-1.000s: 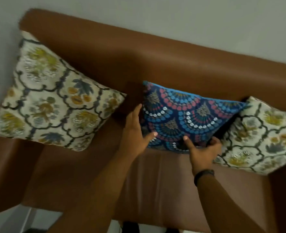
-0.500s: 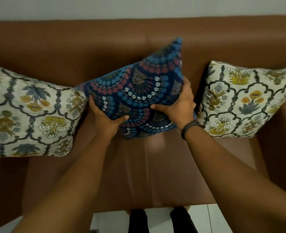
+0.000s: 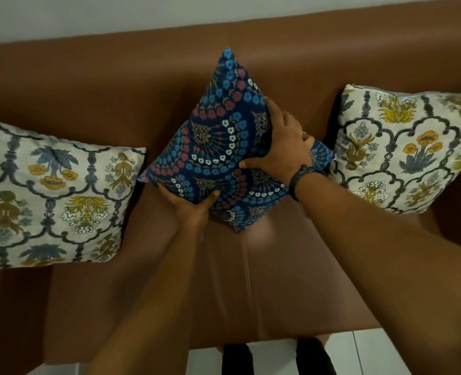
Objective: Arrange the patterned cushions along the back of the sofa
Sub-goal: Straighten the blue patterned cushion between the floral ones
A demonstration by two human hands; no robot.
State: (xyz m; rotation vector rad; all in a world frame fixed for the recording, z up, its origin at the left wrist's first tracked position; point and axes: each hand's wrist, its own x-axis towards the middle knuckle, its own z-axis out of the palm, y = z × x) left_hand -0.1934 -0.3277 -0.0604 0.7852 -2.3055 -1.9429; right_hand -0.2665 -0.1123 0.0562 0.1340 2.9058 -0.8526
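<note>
Three cushions on the brown leather sofa (image 3: 88,90). Left: cream floral square cushion (image 3: 50,196) set against the backrest, done. Centre: dark blue mandala-print cushion (image 3: 218,147), tilted on one corner like a diamond, touching the backrest, not yet settled. Left hand (image 3: 188,207) grips its lower left edge; right hand (image 3: 283,147) grasps its right side. Right: second cream floral cushion (image 3: 405,150), placed. Count: two cream, one blue. Left to do, likely: squaring the blue one.
</note>
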